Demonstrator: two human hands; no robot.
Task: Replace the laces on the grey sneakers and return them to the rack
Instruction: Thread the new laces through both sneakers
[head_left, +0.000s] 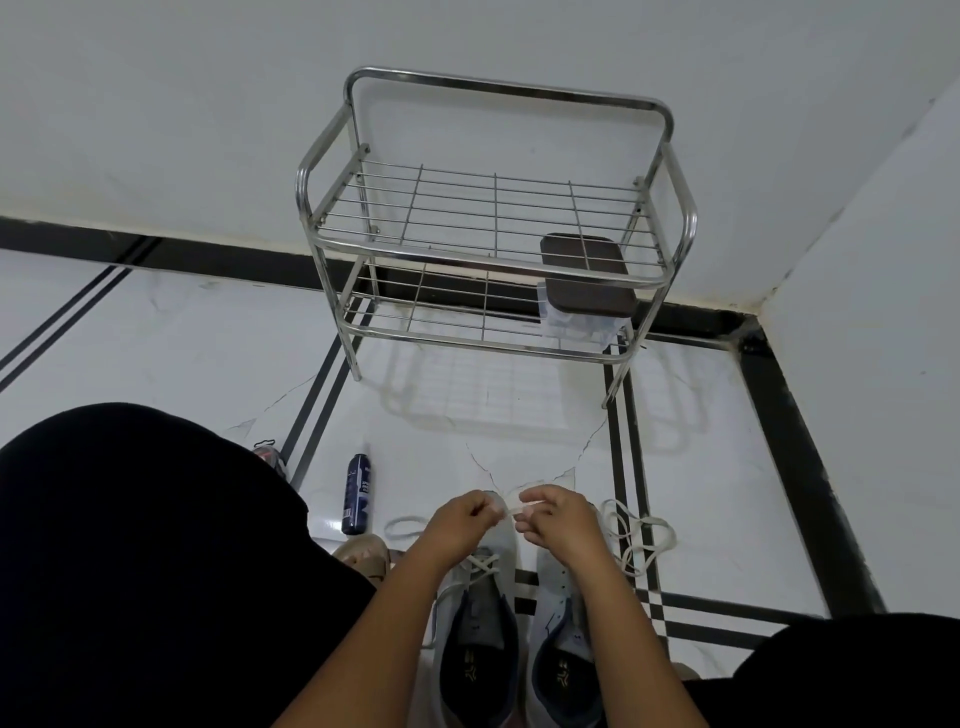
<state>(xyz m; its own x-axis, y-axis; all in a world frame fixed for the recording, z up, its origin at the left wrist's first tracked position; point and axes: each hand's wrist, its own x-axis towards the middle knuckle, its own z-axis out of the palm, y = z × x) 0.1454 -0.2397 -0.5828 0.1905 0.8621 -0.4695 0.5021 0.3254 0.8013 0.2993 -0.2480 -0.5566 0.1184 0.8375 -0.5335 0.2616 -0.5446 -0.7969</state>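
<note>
Two grey sneakers stand side by side on the floor between my knees, toes pointing away. The left sneaker (480, 623) has a white lace crossed through its upper eyelets; the right sneaker (558, 623) shows bare eyelets. Above the toes, my left hand (460, 525) and my right hand (558, 519) pinch a short stretch of white lace (511, 512) between them. A loose white lace (641, 535) lies coiled on the floor right of the shoes, and another loop (402, 525) lies left of my left hand. The steel shoe rack (493, 249) stands against the wall ahead.
A clear box with a dark brown lid (587, 291) sits on the rack's lower shelf at the right. A dark blue spray can (357, 493) lies on the floor to the left. My black-clad knees fill the lower left and right. A wall corner is at right.
</note>
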